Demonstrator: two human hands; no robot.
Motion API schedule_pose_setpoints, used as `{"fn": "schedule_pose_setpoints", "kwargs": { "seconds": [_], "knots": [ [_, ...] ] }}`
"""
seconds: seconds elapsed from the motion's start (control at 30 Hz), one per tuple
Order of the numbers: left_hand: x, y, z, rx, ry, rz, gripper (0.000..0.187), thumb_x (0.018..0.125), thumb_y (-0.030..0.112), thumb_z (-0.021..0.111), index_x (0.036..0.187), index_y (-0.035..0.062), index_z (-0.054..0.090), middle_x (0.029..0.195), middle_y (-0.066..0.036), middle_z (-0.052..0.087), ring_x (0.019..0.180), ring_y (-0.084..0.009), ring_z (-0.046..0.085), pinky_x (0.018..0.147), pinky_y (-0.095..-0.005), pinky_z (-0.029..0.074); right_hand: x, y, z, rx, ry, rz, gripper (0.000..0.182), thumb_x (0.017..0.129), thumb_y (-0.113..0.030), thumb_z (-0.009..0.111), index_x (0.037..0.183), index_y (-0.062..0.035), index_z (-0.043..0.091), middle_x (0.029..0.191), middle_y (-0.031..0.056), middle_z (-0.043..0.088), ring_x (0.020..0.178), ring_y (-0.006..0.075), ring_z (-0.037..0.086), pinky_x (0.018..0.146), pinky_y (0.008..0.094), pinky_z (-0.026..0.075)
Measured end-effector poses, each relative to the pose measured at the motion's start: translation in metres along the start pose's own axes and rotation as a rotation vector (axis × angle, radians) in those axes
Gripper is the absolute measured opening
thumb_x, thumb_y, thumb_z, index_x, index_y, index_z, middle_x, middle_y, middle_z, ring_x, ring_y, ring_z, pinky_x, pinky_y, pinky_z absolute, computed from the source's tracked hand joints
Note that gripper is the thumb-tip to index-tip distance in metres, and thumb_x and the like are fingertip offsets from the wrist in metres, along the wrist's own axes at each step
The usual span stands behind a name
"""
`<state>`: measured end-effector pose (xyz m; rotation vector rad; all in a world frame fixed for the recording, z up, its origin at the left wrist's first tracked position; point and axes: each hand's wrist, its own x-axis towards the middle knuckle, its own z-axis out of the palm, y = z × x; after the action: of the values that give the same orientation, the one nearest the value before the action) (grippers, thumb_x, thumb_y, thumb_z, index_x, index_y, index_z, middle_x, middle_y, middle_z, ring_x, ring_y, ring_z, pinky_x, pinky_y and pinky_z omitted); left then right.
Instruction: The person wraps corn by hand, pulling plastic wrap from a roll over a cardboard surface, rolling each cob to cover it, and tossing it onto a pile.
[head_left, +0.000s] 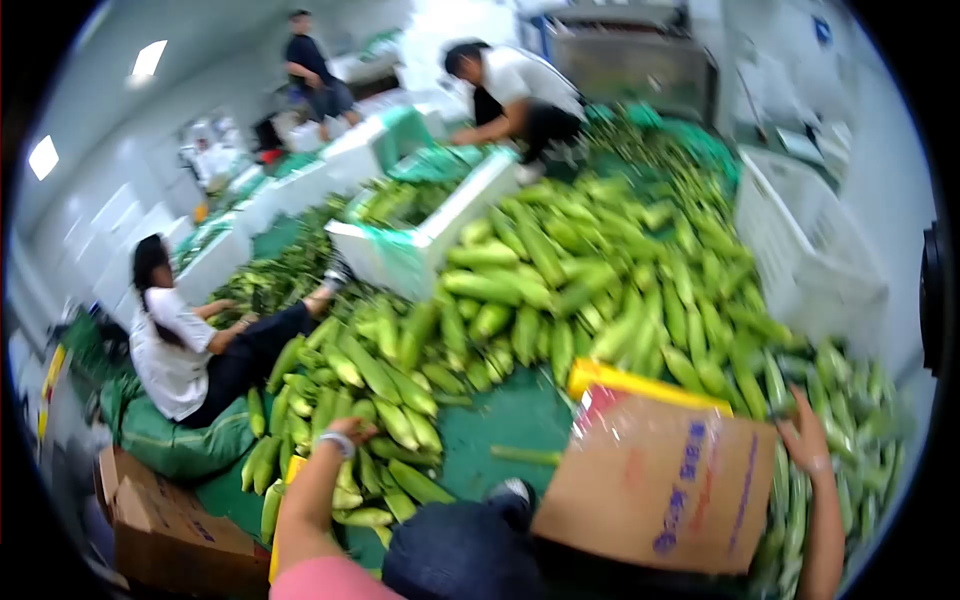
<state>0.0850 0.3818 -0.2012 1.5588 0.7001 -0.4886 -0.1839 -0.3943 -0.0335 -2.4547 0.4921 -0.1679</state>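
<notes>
Over the heap of unhusked corn [385,375] on the left is my left hand [352,431], a pale band at its wrist. Its fingers are blurred among the ears, and I cannot tell whether they grip one. My right hand [803,437] has its fingers stretched out beside the right edge of a cardboard box [655,490]. The box bears purple printing and has a yellow piece [650,385] along its far edge. Corn in clear plastic wrap [845,420] lies around my right hand. A loose green stalk [525,456] rests on the green floor between the heap and the box.
A white plastic crate [800,250] stands at the right. White foam boxes [385,250] hold greens behind the heap. One person [180,345] sits at left, another [525,95] crouches at the back, and a third [310,70] is farther off. An opened carton [180,530] lies lower left.
</notes>
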Motion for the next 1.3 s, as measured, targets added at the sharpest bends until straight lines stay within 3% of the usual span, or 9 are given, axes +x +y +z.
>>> {"fn": "schedule_pose_setpoints", "kwargs": {
  "seconds": [0.07, 0.2, 0.23, 0.4, 0.5, 0.83, 0.93, 1.13, 1.3],
  "knots": [
    [-0.048, -0.023, 0.007, -1.118, -0.125, -0.158, 0.031, 0.086, 0.008, 0.053, 0.111, -0.0083, 0.043, 0.102, -0.022, 0.053, 0.087, -0.0309, 0.059, 0.077, -0.0329, 0.056, 0.007, -0.128, 0.0, 0.156, -0.167, -0.193, 0.069, 0.078, -0.016, 0.059, 0.14, -0.0159, 0.028, 0.111, 0.0161, 0.058, 0.084, 0.0213, 0.064, 0.078, 0.0334, 0.048],
    [-0.131, -0.062, 0.064, -1.111, -0.631, 0.23, 0.043, 0.092, 0.011, 0.046, 0.126, -0.0093, 0.029, 0.115, -0.023, 0.046, 0.106, -0.0279, 0.051, 0.091, -0.0328, 0.046, 0.041, -0.272, -0.004, 0.155, 0.116, -1.073, 0.052, 0.081, -0.033, 0.057, 0.127, -0.0111, 0.044, 0.11, 0.0192, 0.058, 0.073, 0.0328, 0.062, 0.075, 0.0404, 0.048],
    [-0.144, -0.061, 0.091, -1.085, -0.77, 0.298, 0.045, 0.092, 0.01, 0.044, 0.13, -0.0077, 0.026, 0.119, -0.023, 0.045, 0.111, -0.0271, 0.047, 0.096, -0.0333, 0.042, 0.035, -0.294, -0.012, 0.193, 0.064, -0.965, 0.042, 0.083, -0.028, 0.054, 0.12, -0.008, 0.052, 0.078, 0.0128, 0.062, 0.064, 0.021, 0.06, 0.059, 0.0338, 0.046],
    [-0.186, 0.008, 0.207, -0.903, -0.867, 0.349, 0.05, 0.075, -0.006, 0.052, 0.123, -0.0018, 0.038, 0.119, -0.018, 0.047, 0.108, -0.0253, 0.046, 0.096, -0.0342, 0.038, 0.058, -0.2, 0.03, -0.405, 0.13, -0.552, 0.027, 0.082, -0.03, 0.053, 0.075, -0.0042, 0.058, 0.074, 0.0143, 0.061, 0.07, 0.0301, 0.061, 0.066, 0.0399, 0.049],
    [-0.194, 0.051, 0.269, -0.399, -0.894, 0.508, 0.055, 0.061, -0.011, 0.05, 0.114, 0.0012, 0.043, 0.11, -0.016, 0.05, 0.101, -0.0259, 0.049, 0.089, -0.0333, 0.041, 0.027, -0.092, 0.052, -0.636, -0.425, 0.15, 0.047, 0.079, -0.043, 0.054, 0.106, -0.0042, 0.06, 0.1, 0.0194, 0.061, 0.097, 0.0302, 0.058, 0.084, 0.0413, 0.046],
    [-0.152, 0.059, 0.479, 0.704, -0.718, 0.893, 0.055, 0.061, 0.004, 0.064, 0.114, 0.0053, 0.05, 0.09, -0.012, 0.061, 0.083, -0.0224, 0.058, 0.073, -0.0306, 0.046, 0.0, -0.018, 0.121, -0.467, -0.157, 0.287, 0.039, 0.088, -0.036, 0.05, 0.087, 0.0005, 0.064, 0.072, 0.0157, 0.064, 0.072, 0.0286, 0.063, 0.067, 0.0376, 0.05],
    [-0.148, 0.055, 0.492, 0.949, -0.641, 1.045, 0.051, 0.062, 0.013, 0.069, 0.109, 0.0041, 0.051, 0.089, -0.019, 0.061, 0.084, -0.0326, 0.058, 0.076, -0.0371, 0.046, -0.016, 0.015, 0.099, 0.635, -0.475, 0.528, 0.02, 0.081, -0.017, 0.062, 0.071, -0.0001, 0.062, 0.075, 0.009, 0.065, 0.072, 0.007, 0.06, 0.064, 0.0248, 0.05],
    [-0.15, 0.039, 0.485, 1.236, -0.663, 1.378, 0.057, 0.065, 0.017, 0.074, 0.115, 0.0072, 0.048, 0.099, -0.02, 0.05, 0.094, -0.0375, 0.05, 0.081, -0.0408, 0.042, -0.041, 0.071, 0.067, 1.526, -0.101, 0.269, 0.01, 0.082, -0.011, 0.059, 0.082, -0.0009, 0.062, 0.086, 0.0069, 0.061, 0.08, 0.0103, 0.056, 0.076, 0.028, 0.047],
    [-0.161, 0.025, 0.479, 1.209, -0.617, 1.505, 0.063, 0.063, 0.014, 0.075, 0.118, 0.0047, 0.046, 0.097, -0.02, 0.051, 0.092, -0.0374, 0.051, 0.081, -0.0412, 0.042, 0.032, 0.016, 0.098, 1.216, 0.127, 0.06, 0.013, 0.086, -0.012, 0.054, 0.079, -0.001, 0.058, 0.091, 0.0054, 0.058, 0.086, 0.0159, 0.056, 0.077, 0.0288, 0.044]
  ]
}}
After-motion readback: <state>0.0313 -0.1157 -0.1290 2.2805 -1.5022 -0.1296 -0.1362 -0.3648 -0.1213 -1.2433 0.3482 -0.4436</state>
